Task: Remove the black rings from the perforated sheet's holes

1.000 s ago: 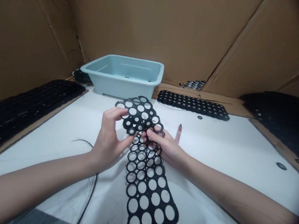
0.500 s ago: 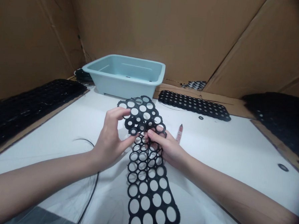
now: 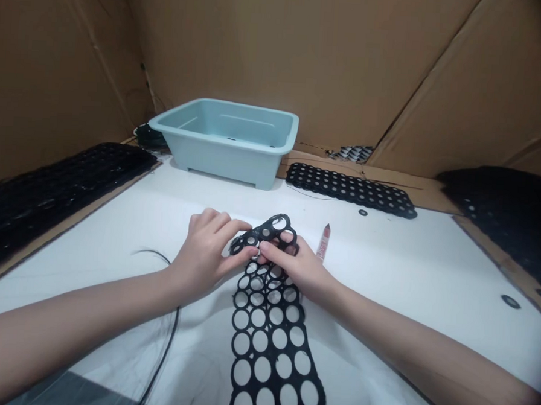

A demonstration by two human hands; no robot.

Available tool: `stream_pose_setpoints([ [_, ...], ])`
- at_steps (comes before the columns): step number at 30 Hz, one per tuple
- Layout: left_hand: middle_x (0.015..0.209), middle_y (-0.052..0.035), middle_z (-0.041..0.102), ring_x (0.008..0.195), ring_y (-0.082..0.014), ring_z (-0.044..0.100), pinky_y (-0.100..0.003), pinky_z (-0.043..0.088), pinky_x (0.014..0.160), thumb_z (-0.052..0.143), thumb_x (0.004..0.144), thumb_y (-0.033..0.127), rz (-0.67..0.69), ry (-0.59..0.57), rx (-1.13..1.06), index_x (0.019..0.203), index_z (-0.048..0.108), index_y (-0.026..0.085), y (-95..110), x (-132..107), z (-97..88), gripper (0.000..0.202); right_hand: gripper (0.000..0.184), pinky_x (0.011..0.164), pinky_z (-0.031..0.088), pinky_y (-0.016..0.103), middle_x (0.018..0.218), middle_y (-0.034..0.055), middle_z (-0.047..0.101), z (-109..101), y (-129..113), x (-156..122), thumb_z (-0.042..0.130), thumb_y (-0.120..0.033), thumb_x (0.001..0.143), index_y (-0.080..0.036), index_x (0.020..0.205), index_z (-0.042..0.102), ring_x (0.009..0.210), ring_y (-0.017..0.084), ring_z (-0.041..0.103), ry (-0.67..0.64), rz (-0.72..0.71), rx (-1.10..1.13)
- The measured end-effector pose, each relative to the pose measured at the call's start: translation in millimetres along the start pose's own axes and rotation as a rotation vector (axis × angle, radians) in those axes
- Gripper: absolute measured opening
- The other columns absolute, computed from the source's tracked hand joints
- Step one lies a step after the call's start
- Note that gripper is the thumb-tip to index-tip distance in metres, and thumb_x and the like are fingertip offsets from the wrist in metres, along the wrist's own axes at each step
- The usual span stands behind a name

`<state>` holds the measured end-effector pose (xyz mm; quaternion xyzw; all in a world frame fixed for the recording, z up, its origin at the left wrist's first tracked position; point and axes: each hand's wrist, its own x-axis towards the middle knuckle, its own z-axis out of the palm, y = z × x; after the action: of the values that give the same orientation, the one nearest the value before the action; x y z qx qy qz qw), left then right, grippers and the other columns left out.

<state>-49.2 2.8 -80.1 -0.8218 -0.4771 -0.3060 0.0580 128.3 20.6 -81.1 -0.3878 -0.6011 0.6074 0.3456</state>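
Observation:
A black perforated sheet of joined rings [image 3: 269,327] lies on the white table, running from the bottom of the view up to my hands. Its far end is bent over and only a short part shows above my fingers, so the rest of that end is hidden. My left hand [image 3: 203,254] pinches the sheet's left edge with its thumb and fingers. My right hand [image 3: 293,268] presses on the bent part from the right, its fingertips close to my left thumb.
A pale blue plastic tub [image 3: 222,161] stands behind my hands. A red-tipped pencil [image 3: 323,242] lies right of my right hand. Black ring sheets [image 3: 57,197] [image 3: 350,189] [image 3: 491,220] lie left, back and right, beside loose black washers [image 3: 511,301]. A thin black cable [image 3: 166,342] curves near my left forearm.
The sheet's far end, held up before, has bent over and now looks much shorter. My left hand has shifted lower and both hands sit nearer the table.

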Motion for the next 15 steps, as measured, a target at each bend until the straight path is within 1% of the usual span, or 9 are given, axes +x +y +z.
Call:
stream_pose_setpoints([
  [2, 0.067, -0.0009, 0.054, 0.066, -0.0162, 0.047, -0.034, 0.037, 0.064, 0.045, 0.085, 0.027, 0.040, -0.053, -0.039, 0.093, 0.054, 0.019, 1, -1, 1.3, 0.015, 0.022, 0.066, 0.040, 0.031, 0.062, 0.0008, 0.056, 1, 1, 0, 0.059, -0.035, 0.075, -0.019, 0.060, 0.057, 0.061, 0.013, 0.050, -0.021, 0.012, -0.017],
  [3, 0.066, -0.0012, 0.054, 0.063, -0.0153, 0.047, -0.033, 0.038, 0.062, 0.041, 0.086, 0.023, 0.046, -0.079, -0.064, 0.092, 0.054, 0.018, 2, -2, 2.3, 0.015, 0.020, 0.064, 0.040, 0.031, 0.062, 0.0006, 0.056, 1, 2, 1, 0.061, -0.035, 0.073, -0.019, 0.061, 0.057, 0.062, 0.013, 0.050, -0.035, 0.018, -0.026],
  [6, 0.069, -0.0043, 0.056, 0.064, -0.0156, 0.050, -0.030, 0.040, 0.059, 0.032, 0.088, 0.021, 0.004, -0.160, -0.133, 0.087, 0.053, 0.016, 8, -3, 4.1, 0.022, 0.015, 0.061, 0.039, 0.029, 0.066, 0.0005, 0.057, 2, 3, 2, 0.065, -0.033, 0.069, -0.018, 0.070, 0.060, 0.064, 0.013, 0.051, -0.079, 0.029, -0.062],
  [9, 0.069, -0.0034, 0.058, 0.062, -0.0142, 0.052, -0.027, 0.041, 0.056, 0.030, 0.089, 0.025, -0.156, -0.267, -0.252, 0.082, 0.053, 0.016, 11, 2, -1.2, 0.025, 0.016, 0.059, 0.039, 0.026, 0.068, 0.0005, 0.057, 4, 1, 1, 0.063, -0.031, 0.070, -0.017, 0.073, 0.060, 0.063, 0.012, 0.050, -0.089, 0.038, -0.099],
  [10, 0.069, -0.0024, 0.058, 0.061, -0.0133, 0.052, -0.026, 0.040, 0.056, 0.031, 0.089, 0.027, -0.217, -0.289, -0.294, 0.079, 0.053, 0.016, 9, 5, -4.7, 0.027, 0.016, 0.057, 0.039, 0.025, 0.066, 0.0002, 0.056, 4, 0, 1, 0.062, -0.032, 0.071, -0.016, 0.072, 0.059, 0.061, 0.011, 0.049, -0.084, 0.049, -0.117],
  [11, 0.068, -0.0015, 0.058, 0.061, -0.0126, 0.052, -0.025, 0.040, 0.057, 0.031, 0.089, 0.028, -0.277, -0.286, -0.324, 0.078, 0.054, 0.017, 5, 10, -8.6, 0.027, 0.016, 0.056, 0.038, 0.025, 0.065, -0.0001, 0.055, 5, 0, 0, 0.060, -0.032, 0.072, -0.016, 0.072, 0.058, 0.059, 0.011, 0.048, -0.071, 0.061, -0.134],
  [12, 0.067, -0.0009, 0.057, 0.061, -0.0123, 0.051, -0.025, 0.040, 0.057, 0.033, 0.089, 0.029, -0.337, -0.248, -0.337, 0.077, 0.055, 0.017, -1, 14, -12.5, 0.028, 0.016, 0.055, 0.038, 0.024, 0.064, -0.0002, 0.054, 5, 0, -1, 0.059, -0.032, 0.073, -0.016, 0.072, 0.057, 0.057, 0.010, 0.048, -0.049, 0.070, -0.146],
  [13, 0.066, -0.0007, 0.056, 0.061, -0.0123, 0.051, -0.025, 0.039, 0.057, 0.034, 0.088, 0.030, -0.389, -0.167, -0.330, 0.076, 0.056, 0.017, -9, 19, -16.0, 0.029, 0.016, 0.054, 0.038, 0.024, 0.064, -0.0002, 0.054, 4, 0, -2, 0.058, -0.032, 0.073, -0.016, 0.073, 0.057, 0.055, 0.010, 0.047, -0.024, 0.082, -0.152],
  [15, 0.060, -0.0003, 0.051, 0.057, -0.0122, 0.048, -0.024, 0.036, 0.052, 0.035, 0.088, 0.033, -0.515, 0.074, -0.267, 0.077, 0.057, 0.016, -24, 25, -20.9, 0.031, 0.017, 0.051, 0.038, 0.024, 0.064, -0.0001, 0.053, 4, 1, -3, 0.058, -0.033, 0.074, -0.016, 0.074, 0.056, 0.052, 0.009, 0.046, 0.016, 0.118, -0.146],
])
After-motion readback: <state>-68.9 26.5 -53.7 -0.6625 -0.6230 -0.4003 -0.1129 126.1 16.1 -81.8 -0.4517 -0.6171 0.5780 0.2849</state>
